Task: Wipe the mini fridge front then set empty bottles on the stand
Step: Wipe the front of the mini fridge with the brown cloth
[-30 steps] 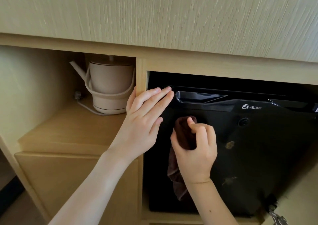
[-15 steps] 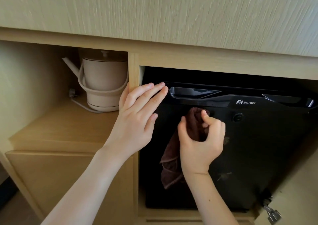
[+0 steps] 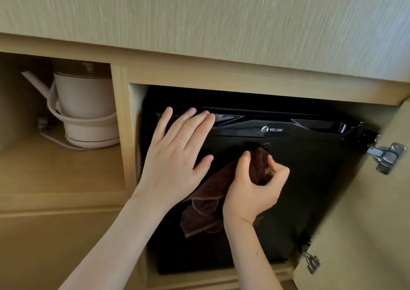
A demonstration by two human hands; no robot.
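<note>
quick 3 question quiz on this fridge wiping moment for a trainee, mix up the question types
1. True or false: the right hand grips the dark brown cloth.
2. Where is the left hand? A) holding a bottle B) flat on the mini fridge front, near its top left C) round a drawer handle
3. Fill in: the pale kettle stands in the compartment to the ___ of the fridge.

Key: 1 true; 2 B; 3 left
</note>
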